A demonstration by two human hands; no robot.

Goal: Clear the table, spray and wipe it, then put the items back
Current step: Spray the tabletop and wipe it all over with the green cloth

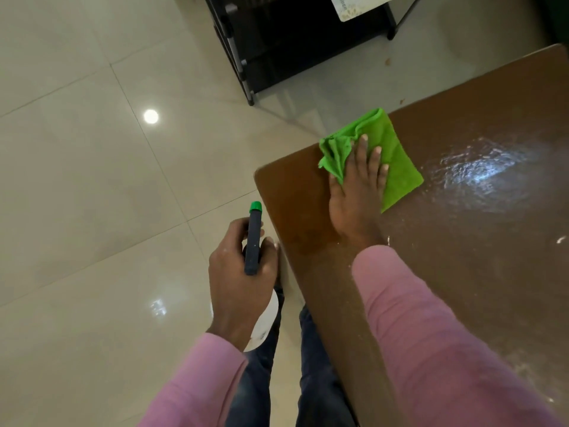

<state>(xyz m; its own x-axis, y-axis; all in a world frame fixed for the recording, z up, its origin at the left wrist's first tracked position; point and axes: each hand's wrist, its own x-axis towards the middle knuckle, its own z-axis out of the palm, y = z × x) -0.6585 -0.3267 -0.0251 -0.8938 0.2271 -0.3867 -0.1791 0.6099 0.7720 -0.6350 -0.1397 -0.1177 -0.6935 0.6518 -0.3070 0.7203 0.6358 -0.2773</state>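
Note:
A brown table [462,257] fills the right side, its top wet and shiny with spray. A bright green cloth [397,167] lies near the table's far left corner. My right hand [357,192] presses flat on the cloth, fingers spread over it. My left hand [240,272] hangs off the table's left edge over the floor, closed around a spray bottle [253,241] with a dark head and a green nozzle; its white body shows below my hand.
Glossy cream floor tiles [92,180] cover the left half. A black metal rack [277,41] stands on the floor beyond the table, with a white bag [351,7] on it. My legs in dark trousers [314,380] stand against the table's near edge.

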